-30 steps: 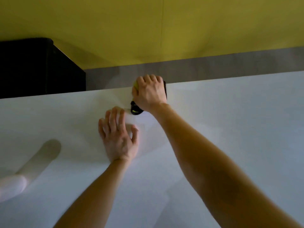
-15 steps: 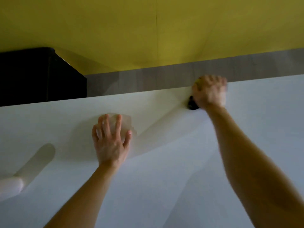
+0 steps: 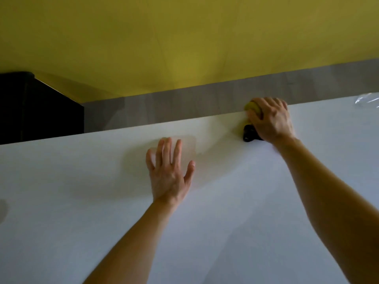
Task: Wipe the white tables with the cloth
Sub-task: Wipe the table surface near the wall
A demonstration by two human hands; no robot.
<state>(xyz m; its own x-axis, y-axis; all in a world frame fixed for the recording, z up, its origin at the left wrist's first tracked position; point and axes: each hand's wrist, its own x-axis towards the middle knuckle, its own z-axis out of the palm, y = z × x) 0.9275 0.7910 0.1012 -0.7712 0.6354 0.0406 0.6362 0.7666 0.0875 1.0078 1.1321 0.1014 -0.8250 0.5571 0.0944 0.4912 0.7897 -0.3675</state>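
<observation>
The cloth (image 3: 252,108), a yellow wad with a dark part showing below the palm, sat on the far edge of the table (image 3: 225,232), right of centre. To wipe this strip well, the person would likely need to press the wad flat and firm on the top, run it along the far edge in overlapping passes, and keep it from slipping over the rim. It was bunched inside the right hand (image 3: 271,119), whose fingers curled over it and bore down. The left hand (image 3: 169,175) lay flat on the table, fingers spread and grasping nothing, well left of the cloth and nearer the person, probably as a brace. Beyond the edge ran a grey band (image 3: 184,105) under a yellow wall (image 3: 184,37).
</observation>
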